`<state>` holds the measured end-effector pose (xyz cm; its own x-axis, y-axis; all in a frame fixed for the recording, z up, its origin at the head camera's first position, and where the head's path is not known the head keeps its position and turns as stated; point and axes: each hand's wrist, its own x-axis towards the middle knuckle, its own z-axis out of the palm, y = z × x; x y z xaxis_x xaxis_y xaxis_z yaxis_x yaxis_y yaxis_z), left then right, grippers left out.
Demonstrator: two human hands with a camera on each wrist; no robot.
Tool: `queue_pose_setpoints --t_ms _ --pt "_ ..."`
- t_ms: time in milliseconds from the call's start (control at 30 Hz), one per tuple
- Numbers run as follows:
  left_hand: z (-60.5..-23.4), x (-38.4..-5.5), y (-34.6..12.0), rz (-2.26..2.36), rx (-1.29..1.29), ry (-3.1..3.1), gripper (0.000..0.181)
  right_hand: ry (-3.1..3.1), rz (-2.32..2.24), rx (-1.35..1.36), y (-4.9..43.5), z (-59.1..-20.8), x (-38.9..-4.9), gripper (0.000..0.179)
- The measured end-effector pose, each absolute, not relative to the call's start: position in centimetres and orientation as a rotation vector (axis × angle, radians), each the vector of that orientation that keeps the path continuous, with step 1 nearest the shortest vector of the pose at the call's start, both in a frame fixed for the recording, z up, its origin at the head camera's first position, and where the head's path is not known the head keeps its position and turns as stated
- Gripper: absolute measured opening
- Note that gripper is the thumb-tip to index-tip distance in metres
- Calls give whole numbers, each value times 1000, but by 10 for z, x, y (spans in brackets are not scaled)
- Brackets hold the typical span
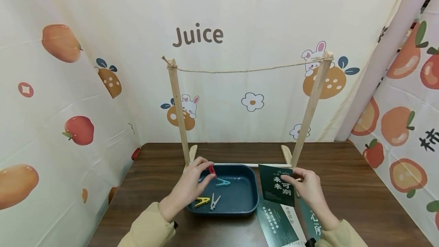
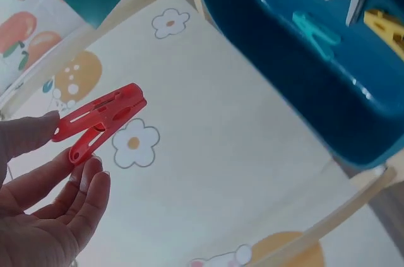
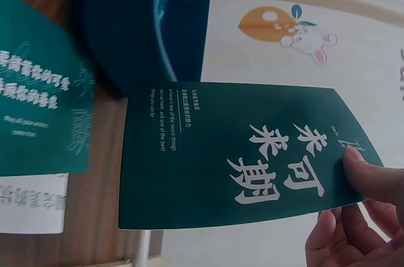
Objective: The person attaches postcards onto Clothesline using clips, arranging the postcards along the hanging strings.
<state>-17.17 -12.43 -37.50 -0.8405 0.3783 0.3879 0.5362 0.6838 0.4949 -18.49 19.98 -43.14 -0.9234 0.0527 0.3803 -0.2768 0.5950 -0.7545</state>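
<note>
One brown wood-grain table [image 1: 346, 190] is seen beneath the left hand [image 1: 189, 182] and the right hand [image 1: 310, 188]. Beyond both grips, a twine-strung wooden frame [image 1: 178, 106] is placed. Under the left grip, a dark blue tray [image 1: 238, 199] is set. By the right thumb and fingers, a green lettered card [image 1: 273, 189] is pinched above other cards [image 1: 274, 220]. By the left thumb and fingertips, a red clothespin [image 1: 212, 170] is pinched; below it, three more clothespins [image 1: 223, 182] are contained in the tray.
</note>
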Motion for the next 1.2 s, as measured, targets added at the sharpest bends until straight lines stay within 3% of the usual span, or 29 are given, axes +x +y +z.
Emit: queue_pose_setpoints --t_ms 467,800,1200 --pt "-336 -186 -133 -754 -748 -2656 31 -2557 1200 309 171 -390 -204 8" --pt "-305 -198 -138 -659 -789 -2610 27 -2564 1258 429 153 -371 -223 24" --pt "-272 -211 -143 -625 -797 -2595 32 -2606 1397 395 126 -353 -244 14"
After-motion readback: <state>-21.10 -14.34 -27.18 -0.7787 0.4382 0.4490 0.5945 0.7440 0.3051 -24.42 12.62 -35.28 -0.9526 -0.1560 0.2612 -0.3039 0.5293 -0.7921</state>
